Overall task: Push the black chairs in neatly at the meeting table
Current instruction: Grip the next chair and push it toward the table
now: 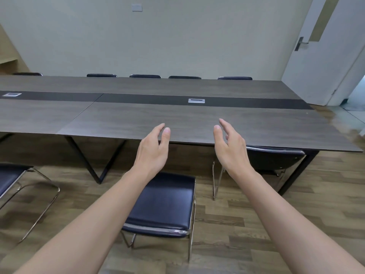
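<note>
Head view: left hand (153, 150) and right hand (230, 147) hover open, holding nothing, above black chair (164, 204) standing clear of counter (177, 119); uneven push likely skews it into neighbouring chair (274, 159).

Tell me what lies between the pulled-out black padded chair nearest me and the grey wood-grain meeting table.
In the head view, only bare wood-plank floor separates the black padded chair from the meeting table; both open hands hover above that gap.
</note>
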Demonstrator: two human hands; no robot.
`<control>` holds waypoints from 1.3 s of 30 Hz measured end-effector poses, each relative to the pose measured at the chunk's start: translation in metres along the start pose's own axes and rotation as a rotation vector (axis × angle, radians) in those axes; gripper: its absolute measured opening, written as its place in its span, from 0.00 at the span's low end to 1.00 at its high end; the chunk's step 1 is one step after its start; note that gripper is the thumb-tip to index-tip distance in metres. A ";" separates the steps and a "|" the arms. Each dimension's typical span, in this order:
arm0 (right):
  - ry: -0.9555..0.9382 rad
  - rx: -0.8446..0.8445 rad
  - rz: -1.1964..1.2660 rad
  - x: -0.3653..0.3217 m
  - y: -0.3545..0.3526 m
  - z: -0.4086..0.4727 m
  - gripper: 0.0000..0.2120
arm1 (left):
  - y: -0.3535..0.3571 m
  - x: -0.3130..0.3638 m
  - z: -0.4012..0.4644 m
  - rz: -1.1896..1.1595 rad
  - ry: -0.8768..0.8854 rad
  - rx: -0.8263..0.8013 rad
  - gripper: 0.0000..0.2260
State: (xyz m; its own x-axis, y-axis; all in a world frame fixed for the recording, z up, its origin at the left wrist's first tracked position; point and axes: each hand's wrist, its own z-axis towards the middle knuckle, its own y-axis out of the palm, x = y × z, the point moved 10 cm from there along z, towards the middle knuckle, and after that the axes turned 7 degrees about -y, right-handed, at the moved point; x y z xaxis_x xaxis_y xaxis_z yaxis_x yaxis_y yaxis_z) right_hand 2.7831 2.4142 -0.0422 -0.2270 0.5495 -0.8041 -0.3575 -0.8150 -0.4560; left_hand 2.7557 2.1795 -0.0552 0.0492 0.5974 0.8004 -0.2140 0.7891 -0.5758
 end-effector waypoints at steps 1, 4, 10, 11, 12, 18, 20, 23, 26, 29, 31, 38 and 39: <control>0.004 -0.004 0.000 -0.006 0.014 -0.004 0.24 | -0.010 -0.013 0.000 0.004 -0.010 0.001 0.24; 0.022 -0.025 -0.013 -0.017 0.051 -0.011 0.24 | -0.031 -0.048 0.002 0.002 -0.050 0.002 0.23; 0.075 -0.087 -0.038 -0.020 0.111 -0.010 0.25 | -0.039 -0.103 0.013 -0.005 -0.145 -0.038 0.23; 0.087 -0.101 -0.041 -0.019 0.122 -0.009 0.25 | -0.038 -0.113 0.015 -0.004 -0.165 -0.050 0.23; 0.091 -0.108 -0.045 -0.017 0.127 -0.008 0.25 | -0.035 -0.118 0.015 -0.005 -0.177 -0.063 0.23; 0.144 -0.145 -0.081 -0.004 0.181 0.012 0.24 | -0.036 -0.166 0.042 0.019 -0.253 -0.091 0.24; 0.181 -0.147 -0.104 0.008 0.196 0.021 0.24 | -0.034 -0.180 0.052 0.030 -0.278 -0.099 0.24; 0.270 -0.180 -0.121 0.031 0.218 0.023 0.25 | -0.027 -0.206 0.061 0.039 -0.344 -0.131 0.24; 0.317 -0.214 -0.107 0.046 0.245 0.026 0.25 | -0.025 -0.233 0.075 0.062 -0.387 -0.126 0.24; 0.391 -0.243 -0.138 0.069 0.263 0.013 0.26 | -0.015 -0.259 0.074 0.105 -0.429 -0.174 0.23; 0.445 -0.250 -0.158 0.085 0.274 0.001 0.26 | -0.009 -0.277 0.069 0.111 -0.453 -0.213 0.23; 0.578 -0.226 -0.276 0.133 0.309 -0.051 0.26 | -0.001 -0.353 0.071 0.301 -0.388 -0.383 0.25; 0.606 -0.234 -0.310 0.144 0.313 -0.066 0.26 | 0.005 -0.368 0.064 0.311 -0.389 -0.425 0.25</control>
State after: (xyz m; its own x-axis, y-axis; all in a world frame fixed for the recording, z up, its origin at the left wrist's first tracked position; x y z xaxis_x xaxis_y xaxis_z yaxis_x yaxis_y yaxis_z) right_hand 2.6985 2.2264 -0.3263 0.4200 0.6191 -0.6636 -0.1047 -0.6932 -0.7131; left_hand 2.6744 1.9550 -0.3423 -0.3268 0.7741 0.5421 0.2467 0.6236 -0.7418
